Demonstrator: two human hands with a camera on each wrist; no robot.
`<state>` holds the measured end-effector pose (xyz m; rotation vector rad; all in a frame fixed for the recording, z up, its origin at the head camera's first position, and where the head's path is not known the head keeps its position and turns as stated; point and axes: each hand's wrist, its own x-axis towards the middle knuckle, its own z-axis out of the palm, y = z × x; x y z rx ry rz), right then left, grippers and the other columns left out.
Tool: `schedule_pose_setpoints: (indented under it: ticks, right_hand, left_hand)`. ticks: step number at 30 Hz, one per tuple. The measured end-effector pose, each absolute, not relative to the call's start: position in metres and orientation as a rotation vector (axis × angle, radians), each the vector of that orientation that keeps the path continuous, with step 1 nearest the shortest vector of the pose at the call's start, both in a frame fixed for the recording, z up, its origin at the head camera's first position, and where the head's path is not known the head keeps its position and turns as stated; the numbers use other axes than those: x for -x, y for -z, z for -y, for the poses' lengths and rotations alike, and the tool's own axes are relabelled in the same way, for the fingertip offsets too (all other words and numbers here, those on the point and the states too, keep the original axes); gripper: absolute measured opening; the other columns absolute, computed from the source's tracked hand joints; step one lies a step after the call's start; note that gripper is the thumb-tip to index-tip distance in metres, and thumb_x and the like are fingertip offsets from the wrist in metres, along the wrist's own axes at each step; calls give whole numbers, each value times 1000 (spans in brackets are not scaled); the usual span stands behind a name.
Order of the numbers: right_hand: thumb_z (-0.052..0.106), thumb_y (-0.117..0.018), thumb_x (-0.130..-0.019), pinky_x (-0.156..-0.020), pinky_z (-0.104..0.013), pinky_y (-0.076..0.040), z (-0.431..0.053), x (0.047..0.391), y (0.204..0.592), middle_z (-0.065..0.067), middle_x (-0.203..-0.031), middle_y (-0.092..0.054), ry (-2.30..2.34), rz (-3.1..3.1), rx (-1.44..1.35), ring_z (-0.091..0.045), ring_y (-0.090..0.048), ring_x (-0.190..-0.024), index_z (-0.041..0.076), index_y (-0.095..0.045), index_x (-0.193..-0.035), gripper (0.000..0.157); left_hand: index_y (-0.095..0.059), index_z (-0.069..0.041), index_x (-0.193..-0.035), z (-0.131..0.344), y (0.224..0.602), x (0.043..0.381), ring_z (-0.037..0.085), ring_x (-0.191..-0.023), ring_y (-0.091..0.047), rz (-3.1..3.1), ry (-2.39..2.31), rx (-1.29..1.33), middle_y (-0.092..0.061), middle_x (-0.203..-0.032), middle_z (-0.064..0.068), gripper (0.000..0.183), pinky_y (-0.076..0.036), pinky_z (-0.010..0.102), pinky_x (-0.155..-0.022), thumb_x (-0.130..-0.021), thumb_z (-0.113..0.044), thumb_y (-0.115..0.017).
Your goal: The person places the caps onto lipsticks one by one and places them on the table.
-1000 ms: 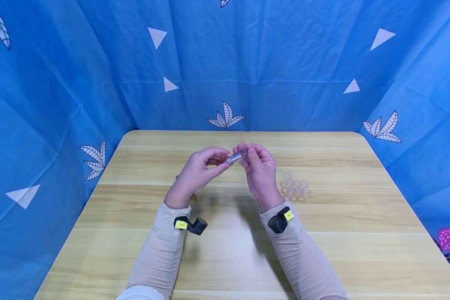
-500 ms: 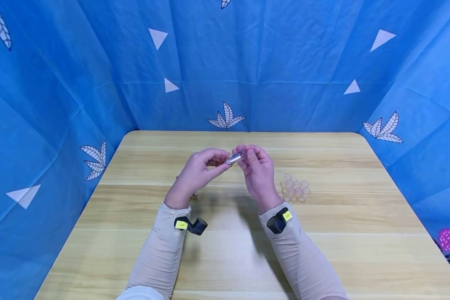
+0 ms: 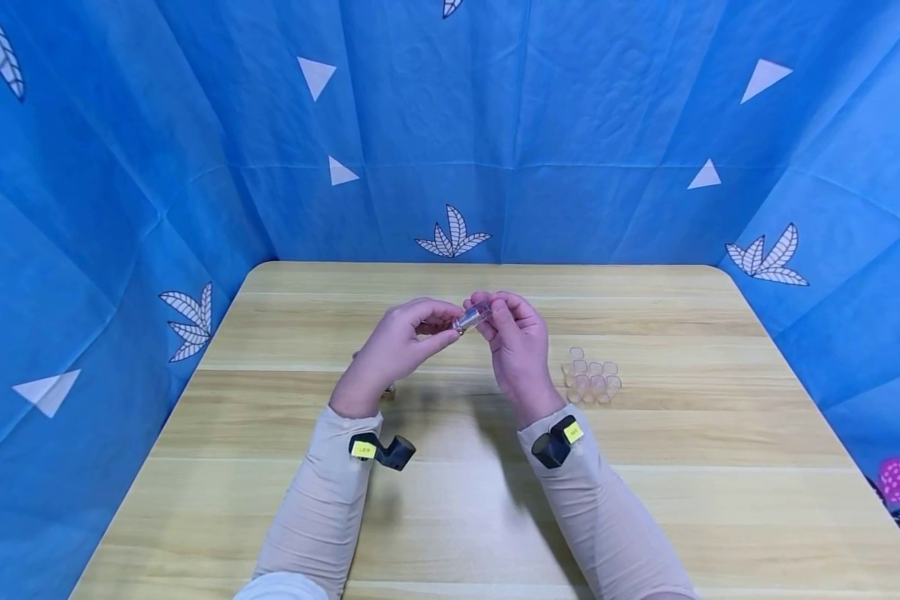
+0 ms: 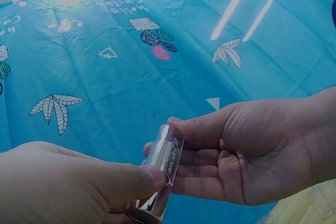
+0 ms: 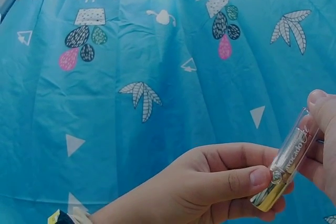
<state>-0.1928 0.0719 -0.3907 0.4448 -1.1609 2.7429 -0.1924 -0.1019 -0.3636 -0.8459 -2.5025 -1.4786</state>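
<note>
A lipstick tube (image 3: 471, 317) is held tilted between both hands above the table. It has a shiny gold base (image 5: 266, 199) and a clear cap (image 4: 177, 156) with "avocado" lettering. My left hand (image 3: 397, 343) grips the gold base, thumb lying along its side. At the other end, my right hand (image 3: 519, 346) pinches the clear cap between thumb and fingers. The cap sits over the silvery inner part of the tube.
Several small clear cups or caps (image 3: 597, 383) stand in a cluster on the wooden table (image 3: 690, 433), right of my right wrist. A small gold-coloured thing (image 3: 389, 389) shows beside my left wrist, mostly hidden. Patterned blue cloth (image 3: 585, 108) surrounds the table's back and sides.
My right hand has shifted very slightly left. Both hands keep their hold on the lipstick, and the cluster on the table stays as it was.
</note>
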Motion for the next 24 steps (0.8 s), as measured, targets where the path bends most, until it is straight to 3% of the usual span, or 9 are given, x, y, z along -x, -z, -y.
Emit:
schedule_pose_setpoints:
  ticks: [6,12,24]
  right_hand:
    - [9,-55,-87,-87,-42,-42,-72,192,390,-18,-98,-62,-2729,1168,-434,-32,-57,-97,1,-59,-92,11]
    - [8,-54,-87,-86,-41,-44,-71,192,391,-17,-97,-62,-2715,1189,-439,-30,-57,-97,0,-59,-92,11]
    - [12,-56,-86,-91,-41,-41,-68,193,397,-17,-99,-62,-2492,1484,-410,-30,-55,-97,0,-61,-95,16]
  left_hand:
    - [-61,-21,-107,100,363,191,7,-83,-56,2524,1427,850,-57,-96,-10,27,-48,25,-75,-81,-27,-64]
    - [-59,-22,-108,99,364,191,7,-82,-55,2562,1411,860,-57,-95,-11,28,-49,33,-73,-81,-28,-64]
    - [-59,-21,-108,99,367,193,6,-81,-53,2643,1294,817,-55,-94,-12,26,-48,29,-72,-82,-24,-64]
